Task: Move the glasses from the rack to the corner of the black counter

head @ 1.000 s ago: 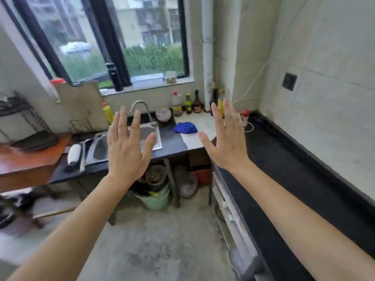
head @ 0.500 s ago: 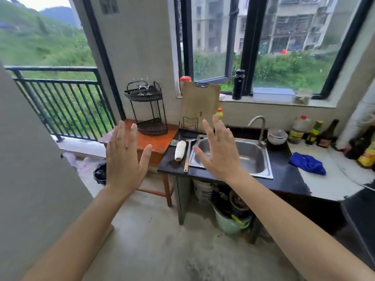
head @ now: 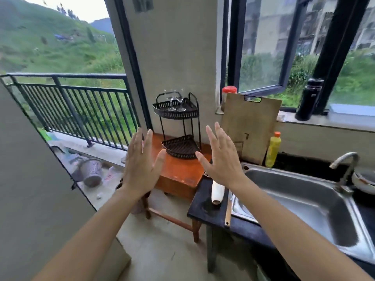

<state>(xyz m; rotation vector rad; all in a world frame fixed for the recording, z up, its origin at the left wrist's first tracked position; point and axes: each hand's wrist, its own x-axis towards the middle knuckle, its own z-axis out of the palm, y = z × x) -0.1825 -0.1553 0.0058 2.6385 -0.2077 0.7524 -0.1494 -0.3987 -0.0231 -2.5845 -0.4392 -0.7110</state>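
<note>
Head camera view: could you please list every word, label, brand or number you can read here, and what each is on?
None can be read.
Black flask on the windowsill: a small pale label, too blurred to read.
Tan wooden cutting board: faint dark marks, not legible.
Yellow bottle with orange cap: no text shows.

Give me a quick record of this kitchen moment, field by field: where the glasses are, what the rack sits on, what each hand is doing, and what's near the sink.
glasses: two stemmed glasses upright on the top shelf of the rack
rack: black two-tier wire rack, lower shelf empty
rack support: orange wooden table
left hand: open, empty, raised short of the rack
right hand: open, empty, raised short of the rack
sink: steel, set in the black counter
behind sink: cutting board, yellow bottle
task status: no glass picked up yet
</note>
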